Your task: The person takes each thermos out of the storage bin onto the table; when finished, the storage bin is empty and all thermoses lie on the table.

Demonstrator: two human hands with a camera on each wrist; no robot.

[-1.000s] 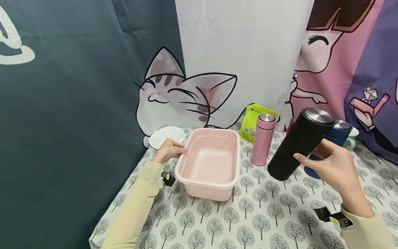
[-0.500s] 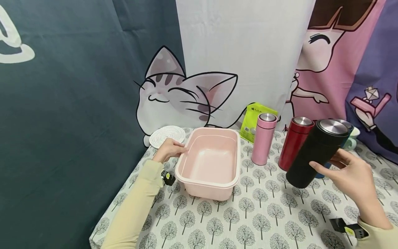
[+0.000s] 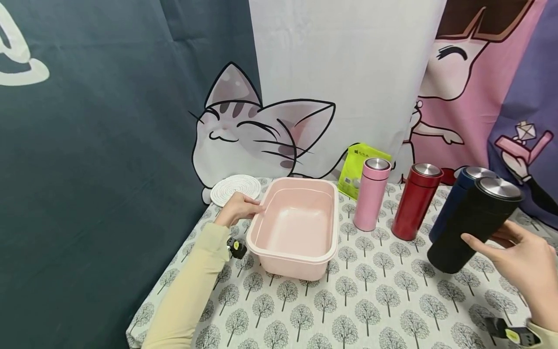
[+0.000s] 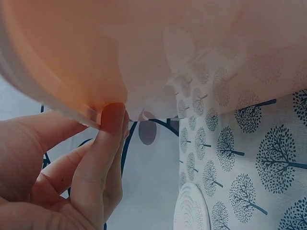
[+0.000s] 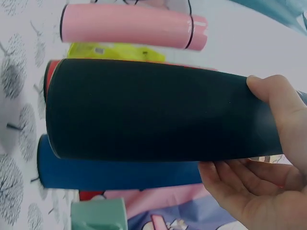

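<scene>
A pink flask (image 3: 372,194), red flask (image 3: 415,202) and blue flask (image 3: 453,201) stand on the tree-patterned surface (image 3: 370,300); a white coaster (image 3: 235,189) lies behind.

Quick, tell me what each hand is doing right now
Left hand: pinching the rim of the pink tub.
Right hand: gripping the tilted black flask.

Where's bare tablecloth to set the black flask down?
The front strip of tablecloth, between the pink basin and the right hand holding the black flask, is bare. It's crowded behind: pink flask, red flask, blue flask.
</scene>
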